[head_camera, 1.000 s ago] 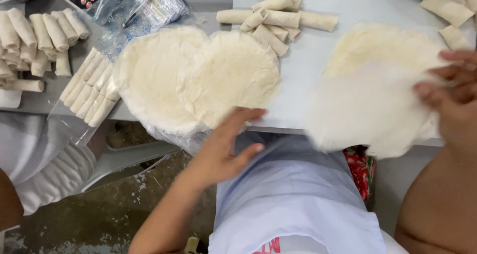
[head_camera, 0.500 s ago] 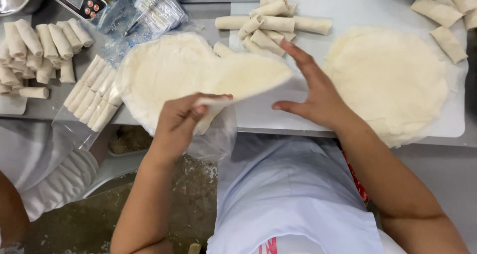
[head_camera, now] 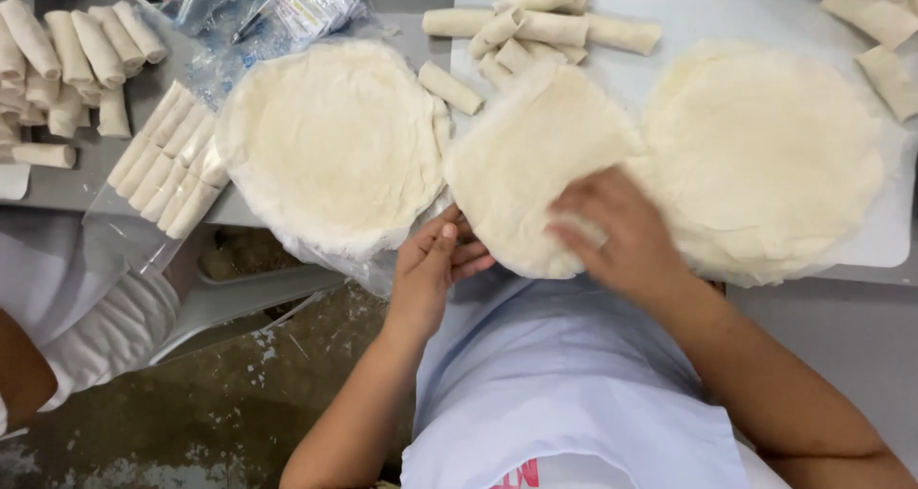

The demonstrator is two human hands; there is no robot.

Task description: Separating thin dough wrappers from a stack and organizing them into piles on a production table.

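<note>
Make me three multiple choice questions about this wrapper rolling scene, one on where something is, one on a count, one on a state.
1. Where does the single wrapper under the hands lie?
A. Between the two wrapper stacks
B. On the floor
C. On top of the rolled pieces at far left

2. How many round stacks of wrappers are on the table?
A. One
B. Two
C. Four

3. What state is the single wrapper in?
A. Rolled into a tube
B. Torn into strips
C. Spread flat

Answers:
1 A: it sits between the left stack and the right stack.
2 B: only those two stacks show.
3 C: the right hand presses on it flat, and the left hand touches its near edge.
</note>
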